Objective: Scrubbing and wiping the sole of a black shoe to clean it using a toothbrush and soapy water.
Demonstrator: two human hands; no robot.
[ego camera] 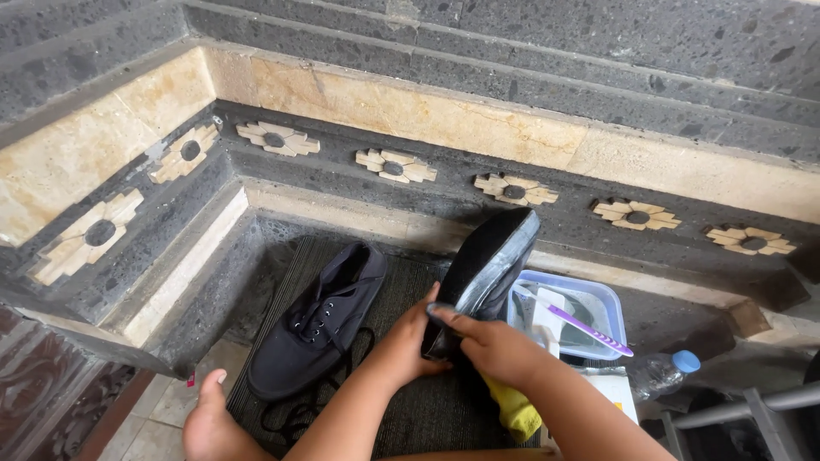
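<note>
Two bare hands meet on a black shoe point(487, 265) near the middle of the view, held tilted up with its sole facing the camera and its toe pointing toward 1 o'clock. The left hand point(406, 341) is wrapped around the shoe's lower end from the 9 o'clock side, fingers closed on it. The right hand point(495, 346) lies against the same end from 4 o'clock, its index finger stretched along the sole's edge; a yellow cloth point(517, 414) shows beneath it, though whether the hand grips the cloth cannot be told. A second black shoe point(320, 324), laced, rests on a dark ribbed mat point(427, 410) at 9 o'clock of the hands. At 3 o'clock sits a clear plastic tub point(598, 307) with a purple toothbrush point(581, 326) lying across it, and just beyond it a plastic bottle point(658, 371) with a blue cap lies on its side. A bare foot point(209, 423) sits at 7 o'clock on the tiled floor.
</note>
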